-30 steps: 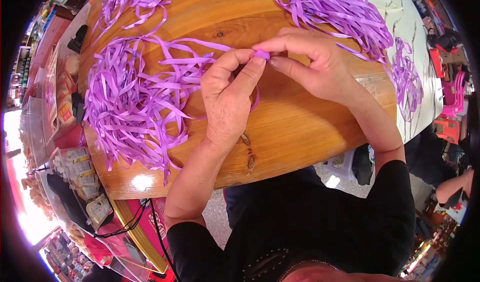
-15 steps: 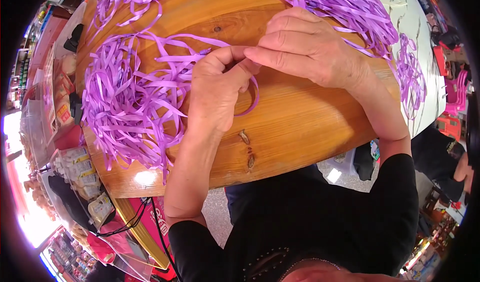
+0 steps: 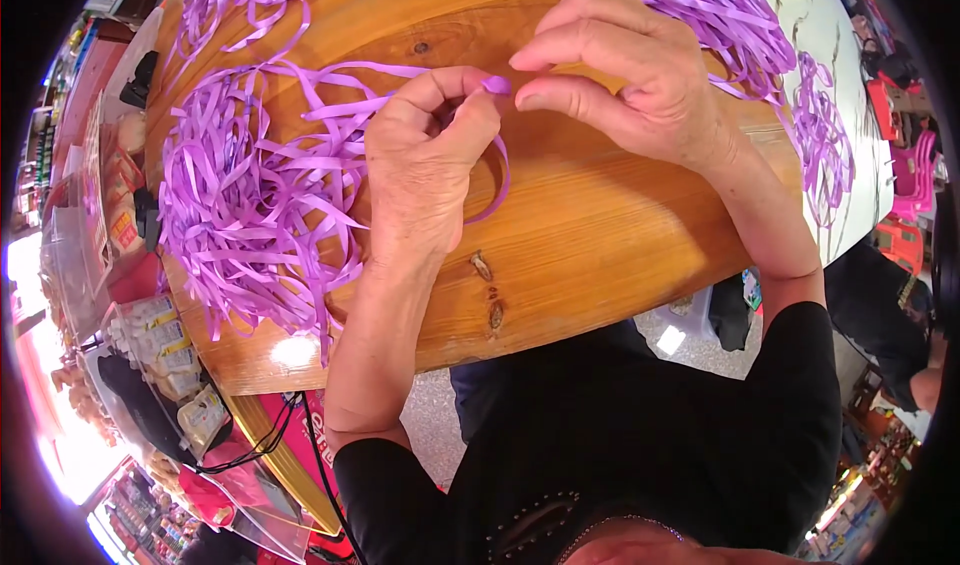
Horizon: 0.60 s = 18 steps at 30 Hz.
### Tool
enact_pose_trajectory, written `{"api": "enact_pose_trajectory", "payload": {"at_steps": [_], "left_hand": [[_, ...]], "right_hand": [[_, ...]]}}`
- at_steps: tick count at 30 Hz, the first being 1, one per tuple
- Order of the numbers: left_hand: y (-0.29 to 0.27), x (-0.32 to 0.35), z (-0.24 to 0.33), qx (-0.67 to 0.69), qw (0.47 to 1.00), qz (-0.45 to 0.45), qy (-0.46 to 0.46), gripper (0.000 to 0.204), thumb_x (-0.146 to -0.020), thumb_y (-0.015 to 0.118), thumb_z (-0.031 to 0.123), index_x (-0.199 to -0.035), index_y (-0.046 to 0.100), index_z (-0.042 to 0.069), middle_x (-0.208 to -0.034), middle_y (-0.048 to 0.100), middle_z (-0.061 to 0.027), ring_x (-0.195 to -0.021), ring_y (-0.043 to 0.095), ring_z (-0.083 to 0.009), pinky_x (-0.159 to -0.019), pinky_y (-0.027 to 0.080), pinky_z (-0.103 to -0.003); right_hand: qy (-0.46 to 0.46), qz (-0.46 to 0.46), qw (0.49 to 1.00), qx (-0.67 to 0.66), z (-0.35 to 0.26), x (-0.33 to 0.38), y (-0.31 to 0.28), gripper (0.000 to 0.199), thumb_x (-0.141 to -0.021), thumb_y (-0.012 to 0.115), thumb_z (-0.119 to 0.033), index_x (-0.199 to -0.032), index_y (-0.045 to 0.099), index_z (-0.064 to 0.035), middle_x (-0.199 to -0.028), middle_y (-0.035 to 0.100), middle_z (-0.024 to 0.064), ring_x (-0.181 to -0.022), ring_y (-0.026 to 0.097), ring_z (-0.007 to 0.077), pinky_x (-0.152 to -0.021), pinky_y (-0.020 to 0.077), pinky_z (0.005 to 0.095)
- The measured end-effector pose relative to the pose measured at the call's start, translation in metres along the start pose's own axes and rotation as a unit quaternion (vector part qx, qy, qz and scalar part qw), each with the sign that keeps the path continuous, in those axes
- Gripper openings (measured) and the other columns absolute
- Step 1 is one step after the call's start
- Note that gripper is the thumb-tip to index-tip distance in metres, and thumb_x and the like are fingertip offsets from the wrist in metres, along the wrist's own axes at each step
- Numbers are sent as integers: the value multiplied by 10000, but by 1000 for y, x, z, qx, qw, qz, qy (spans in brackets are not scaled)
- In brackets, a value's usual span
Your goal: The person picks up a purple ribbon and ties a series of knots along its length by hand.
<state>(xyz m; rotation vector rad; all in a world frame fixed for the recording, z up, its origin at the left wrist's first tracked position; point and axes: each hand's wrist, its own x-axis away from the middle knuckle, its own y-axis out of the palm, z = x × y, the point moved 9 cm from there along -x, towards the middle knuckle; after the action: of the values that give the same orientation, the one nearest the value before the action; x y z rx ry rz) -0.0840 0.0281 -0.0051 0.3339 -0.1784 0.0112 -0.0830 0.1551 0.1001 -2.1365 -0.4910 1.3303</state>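
My left hand (image 3: 425, 155) pinches a purple ribbon between thumb and forefinger. A small folded bit of that ribbon (image 3: 495, 85) sticks out past the fingertips, and a loop of it hangs below the hand. Just to the right is my right hand (image 3: 635, 80), its thumb and fingers parted with nothing between them. Beside my left wrist lies a large tangled heap of purple ribbons (image 3: 250, 205) on the wooden table (image 3: 580, 255). Another ribbon pile (image 3: 700, 15) spreads beyond my right hand.
More purple ribbons (image 3: 240, 0) lie at the far left, and a thin bunch (image 3: 825, 145) rests on a white marbled surface (image 3: 865, 115) at right. Packaged goods (image 3: 165, 350) stand left of the table. Pink and red stools (image 3: 910, 175) and a person in black (image 3: 880, 315) are at right.
My right hand has come away from the left fingertips and its fingers have spread. The ribbon's folded bit now shows at my left fingertips. The view has shifted slightly.
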Motion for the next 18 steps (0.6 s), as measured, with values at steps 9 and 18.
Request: {"api": "enact_pose_trajectory", "payload": {"at_steps": [9,18], "left_hand": [[5,4,6,-3,999,-7,34,84,-811,652,40,-891,633,21,-756,557,60,-650,459,-7,-564,356,-152],[18,7,4,219,970,-100,41,92,-850,604,-15,-937,620,11,-840,602,-1,-642,453,-36,-534,336,-181]], "right_hand": [[130,-5,988,-87,15,6,13,76,-754,677,-4,-810,625,-9,-784,611,44,-720,568,137,-623,438,250],[425,-21,721,-546,45,36,53,98,-850,618,-124,-867,618,-27,-775,556,-23,-706,489,60,-677,402,215]]}}
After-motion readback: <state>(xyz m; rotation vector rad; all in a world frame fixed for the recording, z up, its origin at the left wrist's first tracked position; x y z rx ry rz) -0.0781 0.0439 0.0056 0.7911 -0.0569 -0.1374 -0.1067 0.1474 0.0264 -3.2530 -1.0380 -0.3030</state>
